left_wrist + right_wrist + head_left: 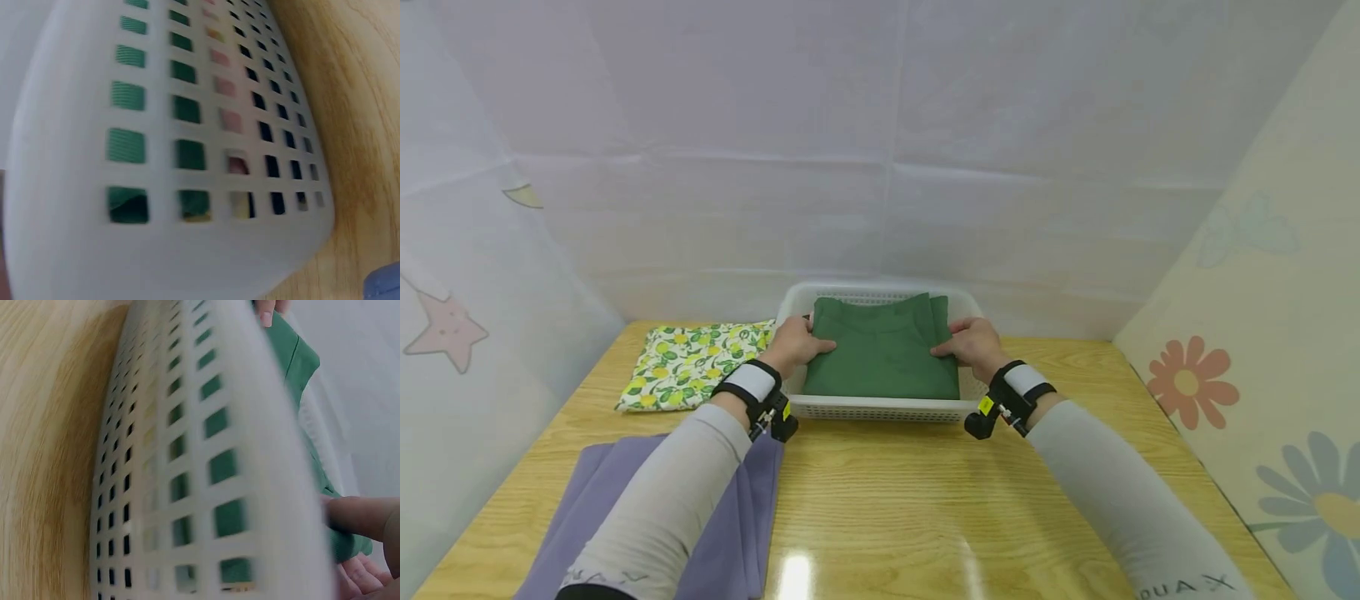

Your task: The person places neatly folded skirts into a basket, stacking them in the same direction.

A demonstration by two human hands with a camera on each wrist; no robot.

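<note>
A plain green shirt [882, 354] lies in a white basket [880, 408] (perforated); lemon-print cloth [688, 362]; lilac cloth [730, 517].
</note>
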